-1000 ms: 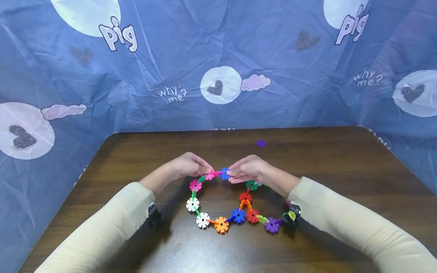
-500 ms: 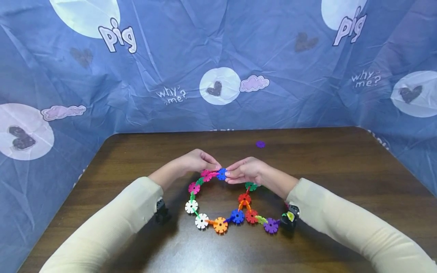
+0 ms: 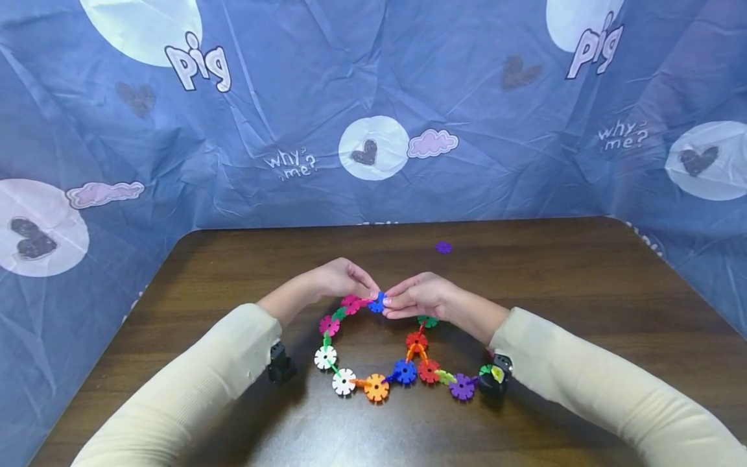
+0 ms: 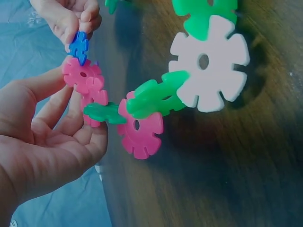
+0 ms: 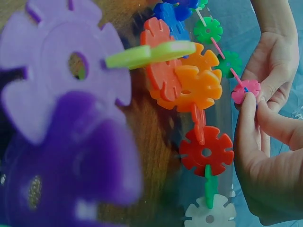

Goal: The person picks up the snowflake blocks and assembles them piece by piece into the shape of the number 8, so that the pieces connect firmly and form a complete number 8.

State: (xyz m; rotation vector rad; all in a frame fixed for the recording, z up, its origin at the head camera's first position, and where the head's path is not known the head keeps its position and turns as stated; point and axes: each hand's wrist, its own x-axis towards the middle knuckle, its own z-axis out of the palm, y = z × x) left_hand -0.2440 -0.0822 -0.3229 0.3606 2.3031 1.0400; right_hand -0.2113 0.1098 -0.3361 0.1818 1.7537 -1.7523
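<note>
A chain of notched plastic snowflake discs lies in a loop on the table. Its far end is held between the two hands. My left hand (image 3: 345, 279) pinches a pink snowflake disc (image 4: 81, 74) with thumb and fingers, at its joint with a blue snowflake disc (image 3: 376, 303). From the other side, my right hand (image 3: 423, 297) pinches that blue disc, fingertips close to the left ones. Down the left side run a green disc (image 4: 102, 113), another pink disc (image 4: 140, 135) and white discs (image 3: 325, 357). My right fingers hide part of the blue disc.
The chain continues through an orange disc (image 3: 377, 388), red discs (image 3: 429, 371) and a purple disc (image 3: 463, 387) near the right wrist camera (image 3: 495, 378). A loose purple disc (image 3: 443, 248) lies at the back of the wooden table (image 3: 280, 253). A printed blue cloth (image 3: 262, 97) hangs behind.
My left hand has slid right along the chain from one pink disc to the joint at the blue disc. Both hands now sit closer together; the right has moved slightly left.
</note>
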